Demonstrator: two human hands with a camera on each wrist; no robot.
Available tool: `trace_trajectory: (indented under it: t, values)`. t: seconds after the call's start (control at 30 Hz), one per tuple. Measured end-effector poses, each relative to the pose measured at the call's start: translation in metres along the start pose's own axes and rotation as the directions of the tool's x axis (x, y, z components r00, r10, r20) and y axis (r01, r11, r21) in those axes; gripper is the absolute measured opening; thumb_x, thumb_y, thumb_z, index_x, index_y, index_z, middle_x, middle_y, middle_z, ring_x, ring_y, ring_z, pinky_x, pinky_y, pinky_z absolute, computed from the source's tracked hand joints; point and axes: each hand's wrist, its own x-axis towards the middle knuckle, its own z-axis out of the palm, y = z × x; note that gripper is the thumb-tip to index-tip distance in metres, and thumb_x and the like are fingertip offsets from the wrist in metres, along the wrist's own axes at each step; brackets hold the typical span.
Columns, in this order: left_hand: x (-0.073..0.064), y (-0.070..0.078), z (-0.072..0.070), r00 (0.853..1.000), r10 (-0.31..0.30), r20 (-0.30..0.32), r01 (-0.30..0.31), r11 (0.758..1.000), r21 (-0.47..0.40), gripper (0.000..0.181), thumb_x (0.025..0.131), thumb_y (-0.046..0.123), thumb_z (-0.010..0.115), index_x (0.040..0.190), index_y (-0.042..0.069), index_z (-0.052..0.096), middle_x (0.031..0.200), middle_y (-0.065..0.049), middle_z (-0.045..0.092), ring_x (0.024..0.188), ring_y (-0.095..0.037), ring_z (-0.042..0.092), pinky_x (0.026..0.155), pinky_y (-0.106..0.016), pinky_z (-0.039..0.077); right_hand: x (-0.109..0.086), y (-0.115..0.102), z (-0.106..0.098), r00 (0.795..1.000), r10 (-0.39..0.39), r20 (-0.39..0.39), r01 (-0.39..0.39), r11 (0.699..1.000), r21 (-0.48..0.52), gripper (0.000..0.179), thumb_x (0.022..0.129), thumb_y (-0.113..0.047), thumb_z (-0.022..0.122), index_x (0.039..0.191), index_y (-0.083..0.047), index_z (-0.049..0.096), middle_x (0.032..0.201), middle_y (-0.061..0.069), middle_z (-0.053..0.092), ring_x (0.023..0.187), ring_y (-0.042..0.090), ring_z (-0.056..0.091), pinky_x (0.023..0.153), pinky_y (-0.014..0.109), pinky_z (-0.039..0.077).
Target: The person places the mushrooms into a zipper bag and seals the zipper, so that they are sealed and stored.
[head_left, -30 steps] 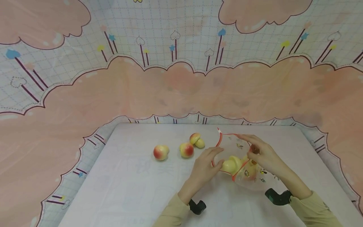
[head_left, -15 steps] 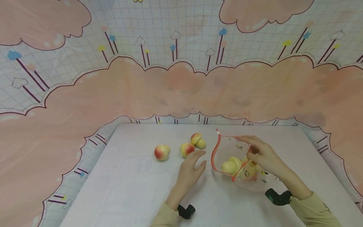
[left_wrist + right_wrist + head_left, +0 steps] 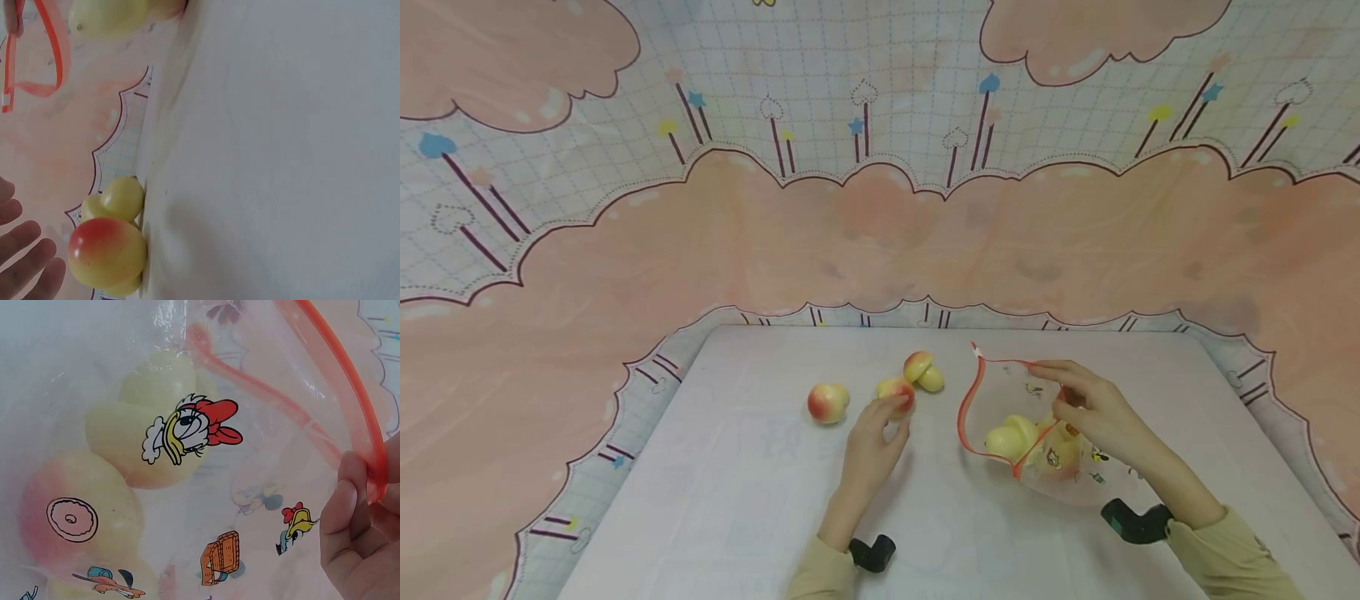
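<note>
My right hand (image 3: 1093, 412) pinches the red-edged mouth of a clear zip bag (image 3: 250, 506) printed with cartoon figures. The bag's mouth gapes toward the left, and several yellow-and-red fruits (image 3: 1011, 439) lie inside. In the right wrist view, thumb and finger (image 3: 340, 506) grip the red zip strip. My left hand (image 3: 874, 442) reaches over a round yellow fruit with a red blush (image 3: 895, 392), fingers loosely bent. In the left wrist view its fingers (image 3: 37, 259) are spread, apart from that fruit (image 3: 107, 253), with nothing between them.
Another red-and-yellow fruit (image 3: 828, 403) lies left of the left hand. Behind the reached-for fruit sits a pair-like lobed fruit (image 3: 925, 372). All rest on a white table (image 3: 715, 500), with a patterned cloth (image 3: 880, 242) behind it.
My left hand has let go of the bag's left edge and moved left to the round fruit. My right hand stays at the bag, whose mouth remains spread.
</note>
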Motion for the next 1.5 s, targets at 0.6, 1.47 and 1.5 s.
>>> trace_trajectory:
  t: [0.6, 1.47, 1.5]
  values:
    - [0.018, -0.021, -0.007, 1.000, 0.020, -0.018, -0.020, 0.999, 0.033, 0.034, 0.084, 0.013, 0.070, 0.117, 0.004, 0.065, 0.113, -0.012, 0.067, 0.106, -0.028, 0.063, 0.091, -0.041, 0.052, 0.000, -0.001, -0.003, 0.999, 0.040, -0.014, -0.041, 0.999, -0.026, 0.052, 0.085, 0.006, 0.055, 0.135, -0.007, 0.054, 0.136, 0.014, 0.050, 0.072, 0.005, 0.049, 0.053, 0.021, 0.046]
    - [0.039, -0.036, 0.009, 0.941, -0.192, 0.279, 0.166, 0.980, 0.113, 0.065, 0.082, 0.037, 0.071, 0.137, 0.011, 0.051, 0.137, -0.015, 0.051, 0.124, -0.036, 0.051, 0.103, -0.051, 0.043, 0.001, 0.000, -0.004, 0.999, 0.047, -0.004, -0.047, 0.998, -0.033, 0.053, 0.085, 0.006, 0.054, 0.137, -0.008, 0.052, 0.138, 0.013, 0.048, 0.072, 0.005, 0.049, 0.053, 0.021, 0.047]
    - [0.039, -0.036, 0.010, 0.941, -0.193, 0.280, 0.166, 0.979, 0.117, 0.064, 0.082, 0.037, 0.071, 0.137, 0.011, 0.051, 0.137, -0.016, 0.051, 0.123, -0.037, 0.052, 0.102, -0.051, 0.043, 0.001, -0.001, -0.004, 0.999, 0.051, -0.003, -0.051, 0.998, -0.033, 0.053, 0.085, 0.006, 0.054, 0.137, -0.008, 0.052, 0.139, 0.014, 0.047, 0.073, 0.005, 0.049, 0.054, 0.021, 0.047]
